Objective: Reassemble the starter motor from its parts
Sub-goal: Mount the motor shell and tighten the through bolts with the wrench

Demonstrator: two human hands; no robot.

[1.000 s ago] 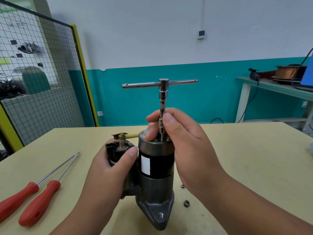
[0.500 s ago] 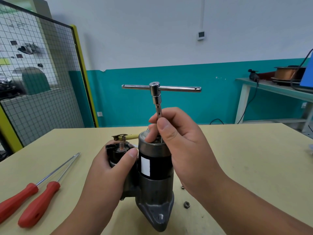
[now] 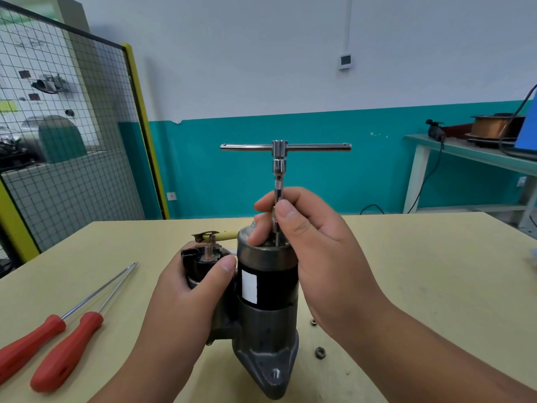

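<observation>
Both forearms reach in from the bottom edge and meet at the motor (image 3: 267,286), which stands upright on its nose housing near the middle of the bench (image 3: 421,271). The left hand (image 3: 189,295) comes up from the lower left and wraps the solenoid (image 3: 200,264) on the motor's left side. Its fingers curl round the far side, mostly hidden, and the thumb (image 3: 225,266) lies across the front with its tip against the motor's black body.

The right hand (image 3: 322,245) rises from the lower right and arches over the motor's top end, palm facing left. Its fingers (image 3: 287,213) are pressed together on the thin shaft of a wrench (image 3: 280,148), thumb in front and forefinger behind, pinching it just above the end cap. The other fingers curl down toward the cap's rim. The wrench stands upright with its crossbar level above the hand. Its lower tip is down at the cap, and what it engages is hidden.

Two red-handled screwdrivers (image 3: 66,350) lie side by side at the bench's left. Two small nuts (image 3: 319,352) lie just right of the motor's base.
</observation>
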